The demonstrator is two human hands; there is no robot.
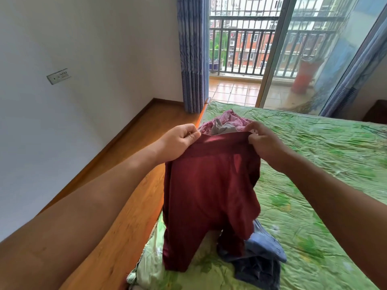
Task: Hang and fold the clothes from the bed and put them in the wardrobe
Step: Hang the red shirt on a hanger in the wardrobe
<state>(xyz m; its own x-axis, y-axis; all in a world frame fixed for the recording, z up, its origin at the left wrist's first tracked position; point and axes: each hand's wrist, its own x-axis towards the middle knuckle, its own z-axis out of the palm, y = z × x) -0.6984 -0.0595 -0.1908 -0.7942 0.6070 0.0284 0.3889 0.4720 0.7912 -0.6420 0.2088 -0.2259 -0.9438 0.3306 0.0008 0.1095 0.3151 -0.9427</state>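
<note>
Left hand (180, 141) and right hand (263, 143) pinch the maroon trousers' waistband (224, 139); keep it taut and level, legs aligned, before folding on the bed (314, 155).

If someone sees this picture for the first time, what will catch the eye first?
The dark red trousers in the middle, held up by the waistband between the left hand and the right hand. Under them spreads the bright green bedspread, with a blue garment crumpled at the near edge and pink clothes behind the hands.
</note>
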